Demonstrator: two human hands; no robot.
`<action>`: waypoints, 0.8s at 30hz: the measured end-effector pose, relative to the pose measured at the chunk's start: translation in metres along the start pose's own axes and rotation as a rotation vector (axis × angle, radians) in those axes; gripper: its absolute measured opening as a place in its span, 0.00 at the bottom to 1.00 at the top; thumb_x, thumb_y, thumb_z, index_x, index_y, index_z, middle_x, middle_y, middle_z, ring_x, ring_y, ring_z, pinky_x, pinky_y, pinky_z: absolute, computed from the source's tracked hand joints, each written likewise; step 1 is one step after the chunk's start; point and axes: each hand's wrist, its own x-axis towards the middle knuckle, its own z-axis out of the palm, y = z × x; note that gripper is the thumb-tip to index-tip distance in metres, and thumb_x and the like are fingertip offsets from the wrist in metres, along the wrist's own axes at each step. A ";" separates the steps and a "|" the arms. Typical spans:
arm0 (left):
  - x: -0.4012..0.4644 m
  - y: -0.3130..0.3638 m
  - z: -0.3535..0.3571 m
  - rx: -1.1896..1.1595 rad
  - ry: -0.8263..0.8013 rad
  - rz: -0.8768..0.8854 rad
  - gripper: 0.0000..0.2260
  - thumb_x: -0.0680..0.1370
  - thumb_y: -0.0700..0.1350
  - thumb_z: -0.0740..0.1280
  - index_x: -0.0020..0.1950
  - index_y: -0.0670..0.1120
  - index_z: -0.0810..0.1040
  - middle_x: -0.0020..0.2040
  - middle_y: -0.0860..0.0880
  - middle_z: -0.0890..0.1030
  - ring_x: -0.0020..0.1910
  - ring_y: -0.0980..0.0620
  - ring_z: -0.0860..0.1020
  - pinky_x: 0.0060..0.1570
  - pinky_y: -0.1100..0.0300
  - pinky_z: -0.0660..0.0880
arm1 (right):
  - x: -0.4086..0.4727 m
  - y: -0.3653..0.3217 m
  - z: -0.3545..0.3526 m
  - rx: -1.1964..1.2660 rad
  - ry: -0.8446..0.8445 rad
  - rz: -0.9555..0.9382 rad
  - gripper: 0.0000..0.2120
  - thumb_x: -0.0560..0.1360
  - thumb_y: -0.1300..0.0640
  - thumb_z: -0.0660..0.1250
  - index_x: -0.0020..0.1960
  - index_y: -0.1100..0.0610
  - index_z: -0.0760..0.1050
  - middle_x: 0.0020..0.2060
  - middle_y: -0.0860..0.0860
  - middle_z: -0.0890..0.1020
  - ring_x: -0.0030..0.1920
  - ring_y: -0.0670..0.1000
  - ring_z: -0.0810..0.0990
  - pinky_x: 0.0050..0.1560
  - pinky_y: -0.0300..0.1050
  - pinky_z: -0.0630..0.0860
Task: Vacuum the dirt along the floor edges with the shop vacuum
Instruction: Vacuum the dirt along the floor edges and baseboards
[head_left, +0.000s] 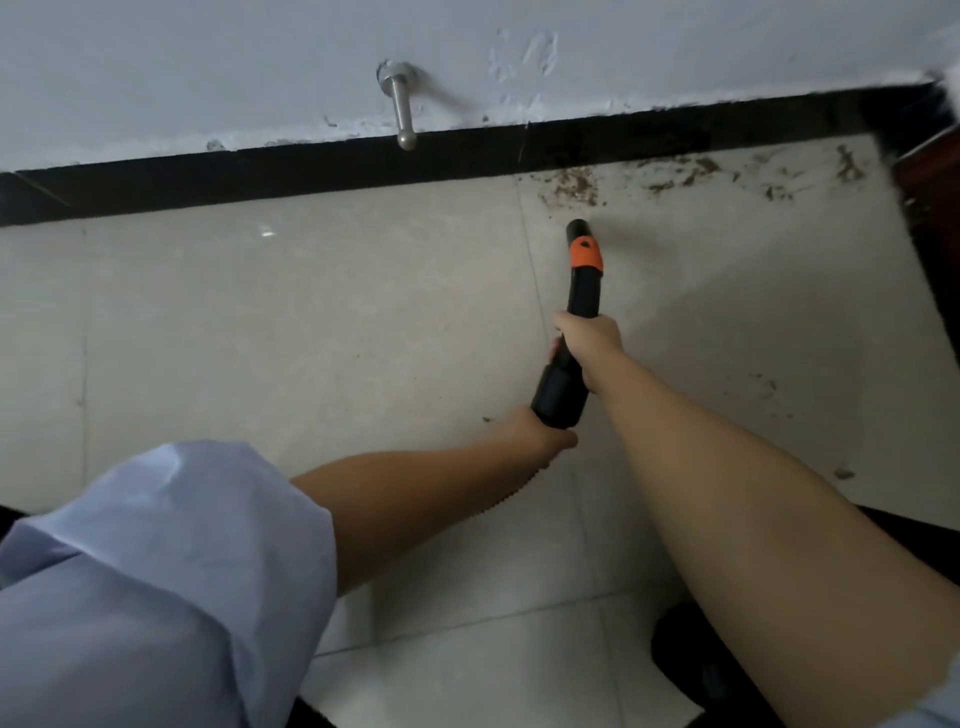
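Two hands on vacuum wand (579, 291): left hand (545, 439) gripping hose cuff (558, 397) low, right hand (589, 345) wrapped round mid-tube. Nozzle tip (577, 227) aimed at floor, just short of brown dirt (571, 187) beside black baseboard (311, 166). More dirt rightward toward corner (852, 166). Step: edge suction underway, likely. Next: push tip forward into debris, sweep right along baseboard.

Both arms reach fwd toward frame centre. Right hand (589, 345), centre-right, fingers curled round the vacuum wand (576, 322), forearm bare, running back to lower right. Left hand (545, 439), just below it, grips the wand's lower end; forearm bare, pale blue sleeve (156, 571) rolled up at lower left.
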 end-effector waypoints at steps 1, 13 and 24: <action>-0.002 0.002 0.004 -0.012 0.020 -0.002 0.15 0.74 0.41 0.68 0.59 0.41 0.74 0.38 0.46 0.75 0.35 0.50 0.74 0.42 0.57 0.75 | 0.000 0.000 -0.002 -0.010 -0.009 -0.007 0.06 0.72 0.65 0.64 0.39 0.60 0.69 0.23 0.53 0.74 0.21 0.50 0.72 0.27 0.41 0.73; 0.008 0.024 0.055 -0.235 0.230 0.021 0.09 0.74 0.36 0.68 0.44 0.48 0.70 0.37 0.48 0.73 0.33 0.54 0.72 0.33 0.64 0.71 | 0.026 -0.013 -0.023 -0.198 -0.313 -0.072 0.04 0.72 0.63 0.64 0.45 0.60 0.69 0.27 0.53 0.74 0.24 0.51 0.72 0.25 0.39 0.71; 0.009 0.067 0.117 -0.121 0.184 -0.047 0.14 0.73 0.44 0.71 0.56 0.44 0.72 0.37 0.49 0.76 0.33 0.54 0.74 0.32 0.64 0.73 | 0.055 -0.020 -0.103 -0.178 -0.267 -0.041 0.07 0.73 0.62 0.64 0.50 0.60 0.69 0.29 0.52 0.75 0.25 0.50 0.74 0.28 0.41 0.74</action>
